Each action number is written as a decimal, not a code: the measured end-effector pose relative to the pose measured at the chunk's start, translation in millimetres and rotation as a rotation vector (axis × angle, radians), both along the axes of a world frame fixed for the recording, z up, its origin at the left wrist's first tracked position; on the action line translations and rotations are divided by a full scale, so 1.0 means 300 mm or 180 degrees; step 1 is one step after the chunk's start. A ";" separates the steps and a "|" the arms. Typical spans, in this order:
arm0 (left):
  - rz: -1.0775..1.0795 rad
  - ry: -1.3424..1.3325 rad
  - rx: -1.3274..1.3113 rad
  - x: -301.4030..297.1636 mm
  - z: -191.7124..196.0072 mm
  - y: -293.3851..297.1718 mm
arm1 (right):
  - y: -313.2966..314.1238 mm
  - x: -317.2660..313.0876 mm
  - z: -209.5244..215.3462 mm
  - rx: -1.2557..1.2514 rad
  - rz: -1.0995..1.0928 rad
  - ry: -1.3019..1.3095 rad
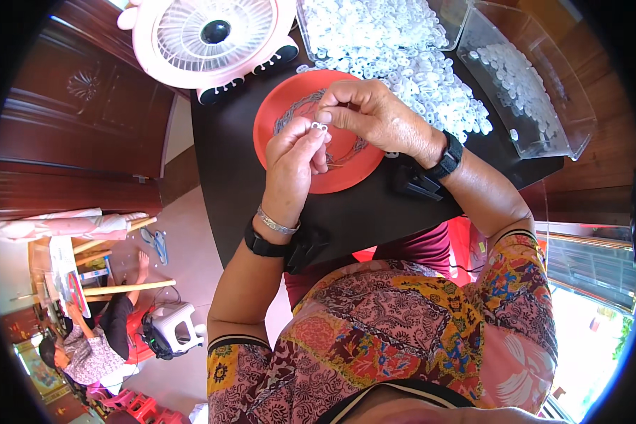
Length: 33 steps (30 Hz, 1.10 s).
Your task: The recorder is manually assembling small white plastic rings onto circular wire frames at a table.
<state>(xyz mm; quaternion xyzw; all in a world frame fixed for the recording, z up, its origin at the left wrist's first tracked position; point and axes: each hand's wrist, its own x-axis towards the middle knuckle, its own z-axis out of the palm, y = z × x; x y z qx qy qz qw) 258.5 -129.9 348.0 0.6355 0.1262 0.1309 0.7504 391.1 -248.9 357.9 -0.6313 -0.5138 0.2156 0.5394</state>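
Observation:
Over a round orange-red basin [268,116], my left hand [295,152] pinches a small white two-holed plastic piece [319,126] between thumb and forefinger. Close beside it, my right hand [383,119] is closed, thumb and forefinger pressed together at the piece's upper edge. Whatever its fingertips hold is too small to make out. Grey cord [287,116] lies looped in the basin, partly hidden beneath both hands. Behind my right hand spreads a heap of similar white pieces [438,95] on the dark table.
A pink fan [140,53] stands at the back left of the table [222,169]. Clear bins with white pieces are at the back, one bin [569,141] to the right. Black devices [417,182] sit near the front edge. Another person [102,353] sits at far left.

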 end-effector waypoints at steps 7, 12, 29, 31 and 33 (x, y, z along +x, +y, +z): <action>0.0085 -0.0136 0.0173 -0.008 0.005 0.005 | -0.007 0.004 0.014 -0.0020 -0.0051 0.0052; 0.0123 -0.0123 0.0213 -0.005 0.000 0.001 | -0.003 0.003 0.001 -0.0050 -0.0018 0.0072; 0.0133 -0.0200 0.0546 -0.010 -0.031 -0.005 | -0.001 -0.024 -0.007 0.0165 -0.0074 -0.0789; 0.0194 -0.0331 0.0695 -0.007 -0.034 -0.006 | -0.002 -0.016 0.008 0.0190 0.0044 -0.0881; 0.0171 -0.0339 0.0660 -0.007 -0.033 -0.013 | -0.005 -0.007 0.013 0.0270 0.0221 -0.0970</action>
